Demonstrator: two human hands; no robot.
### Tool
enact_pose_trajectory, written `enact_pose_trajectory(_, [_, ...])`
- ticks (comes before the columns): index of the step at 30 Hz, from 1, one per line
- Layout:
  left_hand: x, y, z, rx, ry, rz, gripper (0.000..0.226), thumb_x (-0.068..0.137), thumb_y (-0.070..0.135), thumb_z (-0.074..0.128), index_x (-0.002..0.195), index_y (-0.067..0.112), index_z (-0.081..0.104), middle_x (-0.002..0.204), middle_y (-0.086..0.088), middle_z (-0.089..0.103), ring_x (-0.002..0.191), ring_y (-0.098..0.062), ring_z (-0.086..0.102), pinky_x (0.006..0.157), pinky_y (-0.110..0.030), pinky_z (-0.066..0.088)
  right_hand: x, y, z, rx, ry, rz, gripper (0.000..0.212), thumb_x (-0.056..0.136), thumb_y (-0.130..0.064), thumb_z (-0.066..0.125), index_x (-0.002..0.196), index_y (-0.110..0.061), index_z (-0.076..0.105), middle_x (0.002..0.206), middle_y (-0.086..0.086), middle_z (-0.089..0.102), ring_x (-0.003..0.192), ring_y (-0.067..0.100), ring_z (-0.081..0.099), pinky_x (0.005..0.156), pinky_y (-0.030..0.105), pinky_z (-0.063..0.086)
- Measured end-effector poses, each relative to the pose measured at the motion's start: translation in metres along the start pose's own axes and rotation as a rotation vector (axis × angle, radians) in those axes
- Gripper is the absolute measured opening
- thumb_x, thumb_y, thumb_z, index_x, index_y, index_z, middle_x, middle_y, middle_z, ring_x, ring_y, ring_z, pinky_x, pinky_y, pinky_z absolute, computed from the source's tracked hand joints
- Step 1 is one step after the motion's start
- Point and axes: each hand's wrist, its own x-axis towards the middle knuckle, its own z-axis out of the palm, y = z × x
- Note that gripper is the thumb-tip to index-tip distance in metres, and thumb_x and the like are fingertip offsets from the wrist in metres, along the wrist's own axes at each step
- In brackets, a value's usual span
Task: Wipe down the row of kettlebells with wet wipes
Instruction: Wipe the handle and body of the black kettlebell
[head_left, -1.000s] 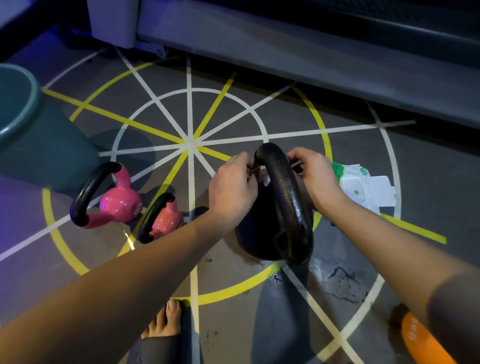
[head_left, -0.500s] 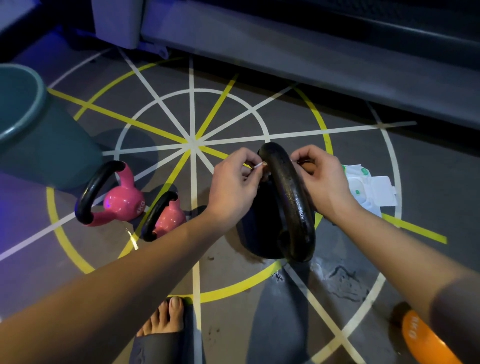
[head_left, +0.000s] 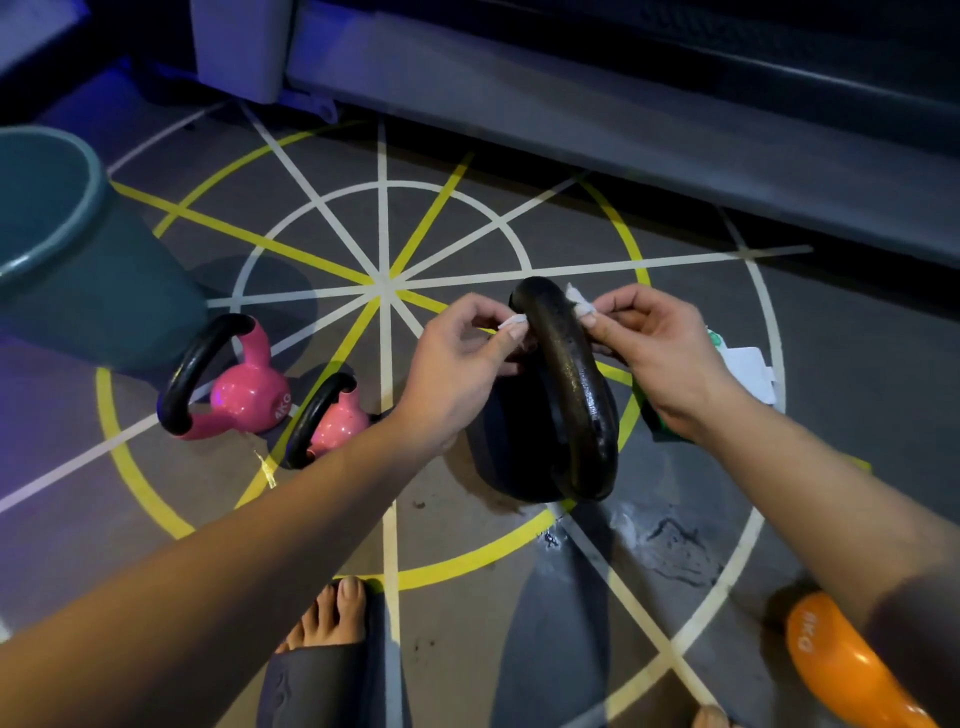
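wet wipe (head_left: 511, 322) mostly behind kettlebell handle (head_left: 567, 374), wipe pack (head_left: 749, 370) half covered

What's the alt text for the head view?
The left hand and right hand pinch ends of a white wipe either side of the black kettlebell's handle. A large pink kettlebell and small pink kettlebell sit left, orange kettlebell lower right.
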Motion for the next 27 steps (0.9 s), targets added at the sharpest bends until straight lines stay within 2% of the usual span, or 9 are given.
enact_pose_trajectory(2, [-0.006,0.004,0.004,-0.155,0.004,-0.157,0.019,0.099,0.010,0.065,0.113,-0.003,0.063,0.102,-0.011,0.073,0.098,-0.025,0.073,0.083,-0.041,0.063,-0.003,0.002,0.000,0.002,0.026,0.017,0.009,0.090,-0.004,0.072,0.089,-0.010,0.067,0.086,0.014,0.069,0.079,0.019,0.065,0.085,0.037,0.056])
enact_pose_trajectory(6, [-0.011,0.008,0.012,-0.516,-0.088,-0.415,0.029,0.103,0.005,0.054,0.128,-0.009,0.059,0.125,-0.026,0.067,0.118,-0.036,0.067,0.102,-0.054,0.053,-0.009,0.006,0.000,-0.078,0.042,0.008,0.005,0.092,-0.008,0.072,0.096,-0.007,0.070,0.086,0.015,0.068,0.080,0.019,0.063,0.086,0.043,0.056])
enact_pose_trajectory(9, [-0.007,0.007,0.013,-0.578,-0.101,-0.473,0.030,0.104,0.002,0.041,0.122,-0.003,0.066,0.123,-0.023,0.069,0.120,-0.032,0.065,0.108,-0.048,0.050,-0.010,0.011,0.000,-0.180,0.032,-0.005,0.006,0.091,-0.010,0.073,0.091,-0.015,0.074,0.089,0.013,0.074,0.083,0.019,0.067,0.091,0.046,0.057])
enact_pose_trajectory(12, [-0.001,0.006,0.013,-0.550,-0.084,-0.494,0.035,0.103,0.000,0.040,0.130,-0.004,0.062,0.117,-0.017,0.068,0.110,-0.027,0.066,0.111,-0.046,0.047,-0.004,0.015,0.003,-0.313,0.020,-0.047,0.018,0.090,-0.011,0.074,0.082,-0.028,0.075,0.084,-0.004,0.075,0.080,0.012,0.068,0.084,0.037,0.057])
enact_pose_trajectory(15, [0.009,0.001,0.015,-0.508,-0.049,-0.508,0.037,0.103,0.009,0.052,0.138,-0.003,0.056,0.126,-0.019,0.068,0.114,-0.030,0.068,0.105,-0.046,0.052,0.002,0.012,0.008,-0.440,-0.002,-0.112,0.019,0.087,-0.008,0.074,0.086,-0.028,0.074,0.088,-0.010,0.070,0.086,0.012,0.067,0.085,0.032,0.052])
enact_pose_trajectory(17, [0.013,-0.001,0.015,-0.510,-0.015,-0.534,0.036,0.102,0.014,0.059,0.133,-0.004,0.061,0.128,-0.019,0.069,0.116,-0.030,0.069,0.100,-0.044,0.056,0.003,0.011,0.008,-0.451,-0.061,-0.118,0.019,0.087,-0.006,0.072,0.088,-0.024,0.075,0.091,-0.013,0.069,0.091,0.010,0.066,0.090,0.033,0.051])
enact_pose_trajectory(20, [0.016,-0.001,0.014,-0.523,-0.009,-0.611,0.011,0.101,0.015,0.062,0.104,0.010,0.071,0.104,-0.009,0.075,0.092,-0.021,0.073,0.089,-0.035,0.059,0.000,0.013,0.004,-0.311,-0.135,-0.030,0.030,0.095,0.000,0.062,0.094,-0.026,0.078,0.095,-0.017,0.074,0.096,0.006,0.068,0.095,0.032,0.051])
enact_pose_trajectory(22, [0.017,0.000,0.013,-0.498,-0.017,-0.681,0.013,0.100,0.018,0.063,0.090,0.016,0.070,0.090,-0.005,0.074,0.084,-0.018,0.070,0.081,-0.033,0.057,-0.002,0.015,0.001,-0.261,-0.152,0.006,0.039,0.096,0.005,0.054,0.098,-0.025,0.079,0.102,-0.010,0.077,0.103,0.011,0.070,0.099,0.035,0.052])
enact_pose_trajectory(27, [0.022,0.005,0.022,-0.361,0.023,-0.723,0.004,0.098,0.011,0.064,0.095,0.013,0.067,0.091,-0.005,0.072,0.071,-0.015,0.071,0.061,-0.029,0.061,-0.011,0.013,-0.001,-0.125,-0.005,0.085,0.047,0.096,0.011,0.043,0.088,-0.021,0.076,0.088,-0.010,0.078,0.085,0.005,0.071,0.092,0.027,0.055])
